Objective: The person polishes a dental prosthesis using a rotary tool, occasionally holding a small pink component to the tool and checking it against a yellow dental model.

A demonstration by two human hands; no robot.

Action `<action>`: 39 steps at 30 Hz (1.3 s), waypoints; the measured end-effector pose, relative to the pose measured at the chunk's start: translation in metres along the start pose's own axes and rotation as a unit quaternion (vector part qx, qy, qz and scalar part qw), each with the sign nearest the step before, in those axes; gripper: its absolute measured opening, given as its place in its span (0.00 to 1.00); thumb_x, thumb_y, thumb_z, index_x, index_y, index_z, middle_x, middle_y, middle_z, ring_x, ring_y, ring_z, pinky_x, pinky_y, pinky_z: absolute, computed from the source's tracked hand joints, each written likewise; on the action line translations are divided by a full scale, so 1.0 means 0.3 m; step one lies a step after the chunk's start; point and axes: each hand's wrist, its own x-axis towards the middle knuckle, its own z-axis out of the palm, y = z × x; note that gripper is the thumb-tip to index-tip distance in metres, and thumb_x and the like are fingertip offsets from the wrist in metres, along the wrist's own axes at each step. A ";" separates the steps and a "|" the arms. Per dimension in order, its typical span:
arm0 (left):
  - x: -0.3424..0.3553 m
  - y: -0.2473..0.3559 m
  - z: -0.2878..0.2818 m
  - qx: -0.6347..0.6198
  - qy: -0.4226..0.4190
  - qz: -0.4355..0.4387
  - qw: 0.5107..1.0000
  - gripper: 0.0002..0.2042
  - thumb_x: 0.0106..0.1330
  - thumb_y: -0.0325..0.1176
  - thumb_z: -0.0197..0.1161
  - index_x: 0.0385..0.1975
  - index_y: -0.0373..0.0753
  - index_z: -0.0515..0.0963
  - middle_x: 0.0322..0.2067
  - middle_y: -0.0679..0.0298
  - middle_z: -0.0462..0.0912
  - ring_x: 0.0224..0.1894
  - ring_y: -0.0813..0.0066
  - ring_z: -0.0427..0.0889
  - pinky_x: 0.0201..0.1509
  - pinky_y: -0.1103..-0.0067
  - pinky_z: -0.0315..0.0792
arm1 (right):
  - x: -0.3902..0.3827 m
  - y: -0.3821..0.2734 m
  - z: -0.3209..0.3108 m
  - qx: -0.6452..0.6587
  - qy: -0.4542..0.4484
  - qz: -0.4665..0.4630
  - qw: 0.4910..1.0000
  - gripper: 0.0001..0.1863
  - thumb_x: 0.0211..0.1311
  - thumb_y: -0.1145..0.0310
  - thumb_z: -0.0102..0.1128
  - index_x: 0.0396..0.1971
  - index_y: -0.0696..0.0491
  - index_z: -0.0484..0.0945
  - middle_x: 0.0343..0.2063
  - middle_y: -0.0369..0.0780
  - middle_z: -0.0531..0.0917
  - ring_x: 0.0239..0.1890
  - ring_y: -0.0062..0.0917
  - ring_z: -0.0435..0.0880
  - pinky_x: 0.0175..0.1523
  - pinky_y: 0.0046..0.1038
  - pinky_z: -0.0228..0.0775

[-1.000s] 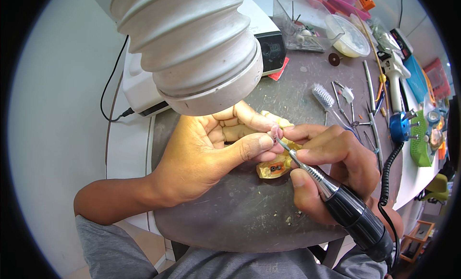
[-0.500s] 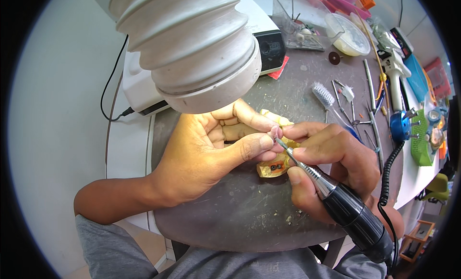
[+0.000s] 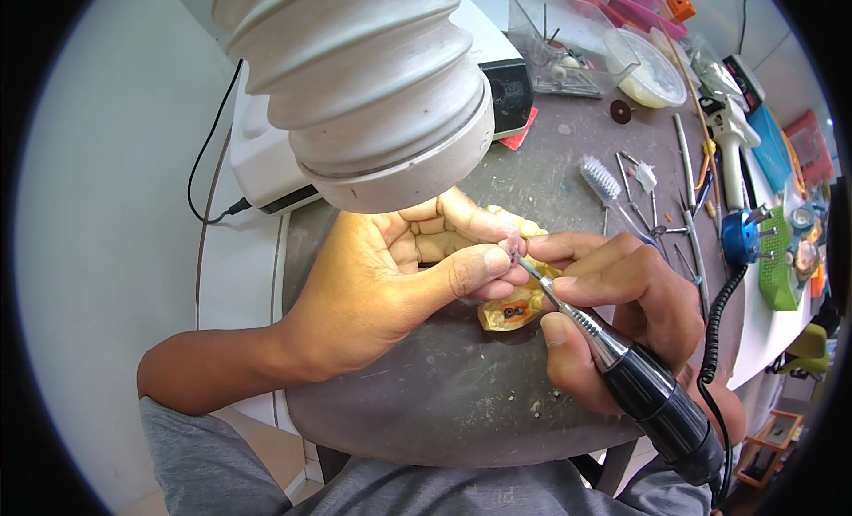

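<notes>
Between thumb and fingers, my left hand (image 3: 390, 276) pinches a small pinkish dental piece (image 3: 510, 243), mostly covered by the fingertips. My right hand (image 3: 621, 290) grips a black and silver rotary handpiece (image 3: 652, 383) like a pen, its cord running off at the lower right. The slim bur (image 3: 527, 265) at its front meets or nearly meets the pink piece; contact is too small to be sure of. Behind and below the fingers, a yellow dental plaster model (image 3: 497, 317) lies on the dark bench, partly hidden. Two dark round holes sit in an orange patch on it.
A ribbed white suction hose (image 3: 382, 99) hangs over the bench (image 3: 417, 401), close above my left hand. To the right lie a brush (image 3: 600, 179), several thin tools, and a blue bur stand (image 3: 738, 236). A clear bin (image 3: 568, 46) and round tub (image 3: 652, 72) stand farther back.
The view has shifted slightly. Both hands keep nearly the same pose, with the handpiece tip still at the pink piece.
</notes>
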 end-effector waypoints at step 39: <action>0.011 -0.011 -0.014 0.103 -0.035 0.094 0.990 0.06 0.63 0.23 0.57 0.38 0.34 0.73 0.39 0.60 0.76 0.39 0.82 0.76 0.46 0.83 0.72 | -0.177 -0.145 -0.301 -0.008 0.273 0.300 0.914 0.16 0.58 0.57 0.54 0.20 0.54 0.70 0.12 0.30 0.67 0.14 0.10 0.62 0.19 0.14 0.50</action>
